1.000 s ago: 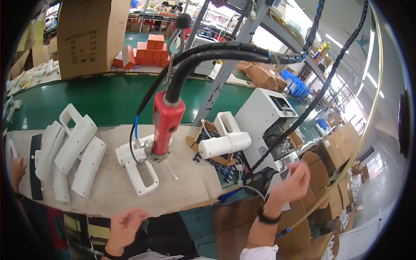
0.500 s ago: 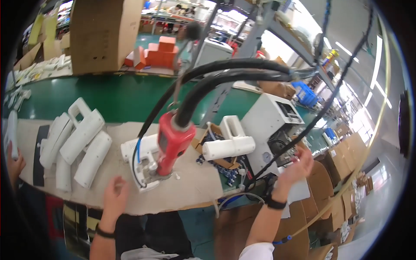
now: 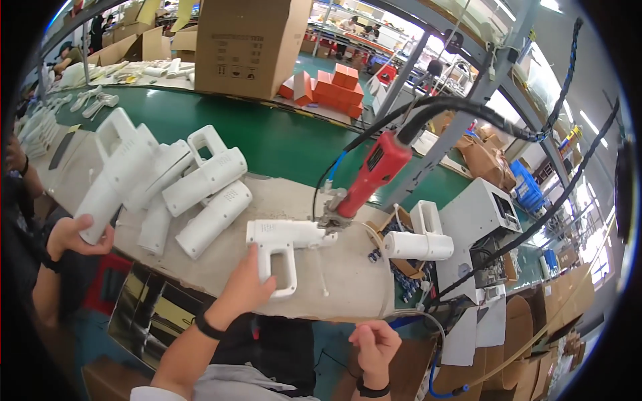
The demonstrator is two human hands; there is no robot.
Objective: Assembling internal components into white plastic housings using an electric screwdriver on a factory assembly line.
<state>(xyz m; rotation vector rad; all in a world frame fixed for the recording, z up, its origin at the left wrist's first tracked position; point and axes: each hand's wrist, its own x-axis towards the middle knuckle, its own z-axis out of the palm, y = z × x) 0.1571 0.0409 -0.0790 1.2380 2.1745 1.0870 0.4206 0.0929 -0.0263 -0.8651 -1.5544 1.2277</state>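
In the lower middle of the frame, the left hand (image 3: pixel 246 286) has its fingers clamped on the handle of a white pistol-shaped housing (image 3: pixel 281 229), which lies near the front edge of the beige-covered tabletop (image 3: pixel 351 287). To the lower right of it, the right hand (image 3: pixel 376 342) is raised in front of that edge with its fingers curled inward; whether the tips meet or pinch something small, I cannot tell.

A red power screwdriver (image 3: pixel 374 170) slants down from the upper right on black hoses (image 3: pixel 461 103), its metal nose at the right end of the housing; whether they touch is unclear.

Left of centre, more white housings (image 3: pixel 212 219) lie leaning on one another, and at the left edge a co-worker's hand (image 3: pixel 80 237) grips the lower end of another one. On the right, a white housing with a looped handle (image 3: pixel 419 246) rests over an open cardboard box (image 3: pixel 394 227) of small dark parts, beside a white machine (image 3: pixel 461 230). A green conveyor belt (image 3: pixel 281 150) crosses behind.
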